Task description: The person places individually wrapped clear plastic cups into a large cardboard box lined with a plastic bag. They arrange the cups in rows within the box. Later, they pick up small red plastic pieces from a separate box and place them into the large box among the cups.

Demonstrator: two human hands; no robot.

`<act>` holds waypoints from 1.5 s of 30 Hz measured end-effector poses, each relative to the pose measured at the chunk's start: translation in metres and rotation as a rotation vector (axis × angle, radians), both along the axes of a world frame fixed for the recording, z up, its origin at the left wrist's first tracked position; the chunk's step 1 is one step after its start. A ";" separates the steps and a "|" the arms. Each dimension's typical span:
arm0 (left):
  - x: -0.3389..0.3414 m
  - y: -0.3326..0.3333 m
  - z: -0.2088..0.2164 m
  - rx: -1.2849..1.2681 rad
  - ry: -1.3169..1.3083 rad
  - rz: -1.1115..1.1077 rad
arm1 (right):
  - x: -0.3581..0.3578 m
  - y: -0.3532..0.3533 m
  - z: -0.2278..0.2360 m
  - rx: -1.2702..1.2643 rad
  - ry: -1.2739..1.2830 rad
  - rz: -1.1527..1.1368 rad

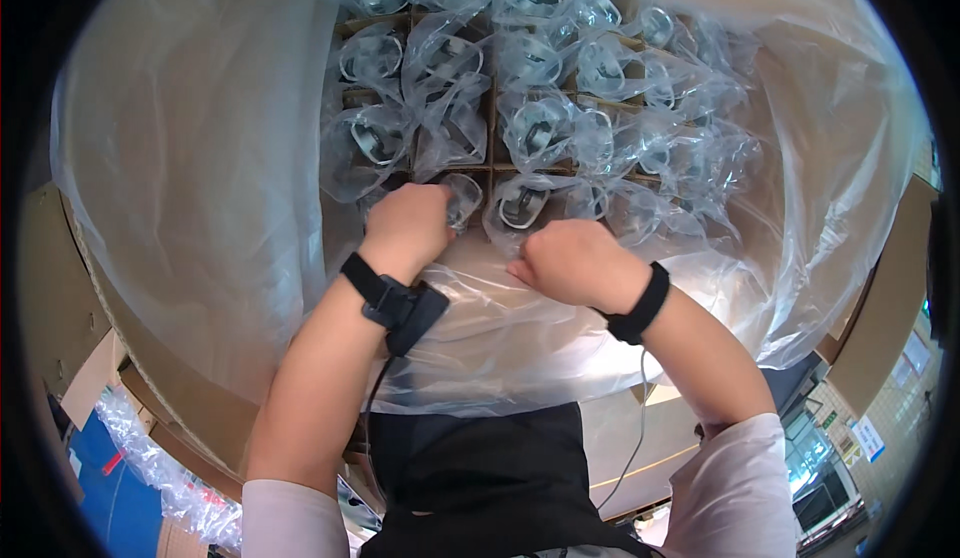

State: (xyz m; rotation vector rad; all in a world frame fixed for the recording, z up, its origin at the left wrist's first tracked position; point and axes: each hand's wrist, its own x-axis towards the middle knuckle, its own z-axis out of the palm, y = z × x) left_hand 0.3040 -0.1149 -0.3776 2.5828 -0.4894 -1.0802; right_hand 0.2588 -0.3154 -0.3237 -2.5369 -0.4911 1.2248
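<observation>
My left hand point(408, 226) is at the nearest row of a divided carton, fingers curled down beside a silvery metal part point(463, 201) in a clear plastic bag. Its fingertips are hidden, so what they grip cannot be made out. To the right, my right hand point(585, 261) is closed, thumb and fingers pinched at the lower edge of a clear plastic bag point(500, 230). That bag wraps another rounded metal part point(522, 205), which sits in its compartment. Several more bagged metal parts point(540, 133) fill the compartments farther away, upright between cardboard dividers point(491, 128).
A large clear plastic liner point(200, 158) drapes over the carton walls on every side. Cardboard flaps point(885, 298) stand at the right. Crumpled plastic wrap point(160, 463) lies at the lower left beside a blue surface point(110, 493). Thin cables point(640, 428) hang from both wrist straps.
</observation>
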 end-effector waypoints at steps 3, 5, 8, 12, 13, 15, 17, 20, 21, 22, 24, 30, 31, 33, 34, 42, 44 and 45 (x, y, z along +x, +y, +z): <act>0.002 0.005 -0.024 0.073 0.017 -0.071 | 0.015 -0.003 0.029 0.091 0.044 -0.044; 0.004 0.011 -0.033 0.134 0.018 0.008 | 0.031 0.000 0.050 0.229 0.043 -0.153; -0.002 0.009 -0.001 0.069 0.060 0.068 | 0.042 0.019 0.033 0.350 -0.246 -0.130; -0.018 0.022 0.045 -0.138 -0.095 0.318 | 0.049 0.060 -0.009 0.235 -0.478 0.091; -0.020 0.027 0.050 -0.157 -0.096 0.386 | 0.049 0.069 -0.022 0.159 -0.497 0.143; -0.024 0.035 0.048 -0.171 -0.097 0.499 | 0.052 0.081 -0.032 0.034 -0.412 0.191; -0.028 0.042 0.038 -0.164 -0.097 0.589 | 0.062 0.089 -0.032 -0.068 -0.321 0.186; -0.022 0.044 0.032 -0.252 -0.065 0.726 | 0.066 0.080 -0.022 -0.031 -0.338 0.036; -0.021 0.042 0.028 -0.243 -0.046 0.685 | 0.069 0.076 -0.016 -0.056 -0.345 0.020; -0.020 0.041 0.022 -0.232 -0.029 0.645 | 0.066 0.072 -0.021 -0.020 -0.422 -0.015; -0.020 0.041 0.018 -0.253 0.025 0.646 | 0.057 0.074 -0.015 0.059 -0.424 0.004; -0.015 0.042 0.010 -0.271 0.010 0.656 | 0.053 0.092 -0.025 -0.018 -0.216 0.197; -0.013 0.045 0.011 -0.256 -0.032 0.622 | 0.056 0.093 -0.019 -0.077 -0.202 0.247; -0.013 0.049 0.010 -0.227 -0.105 0.557 | 0.064 0.094 -0.001 -0.197 -0.166 0.349; -0.015 0.053 0.008 -0.199 -0.138 0.551 | 0.071 0.089 0.008 -0.221 -0.156 0.361; -0.010 0.045 0.015 -0.101 -0.049 0.447 | 0.043 0.081 0.001 0.213 -0.436 0.333; -0.005 0.051 0.025 -0.097 0.045 0.441 | 0.033 0.078 -0.012 0.119 -0.334 0.381; -0.004 0.055 0.032 -0.093 0.097 0.435 | 0.033 0.074 -0.007 0.016 -0.247 0.417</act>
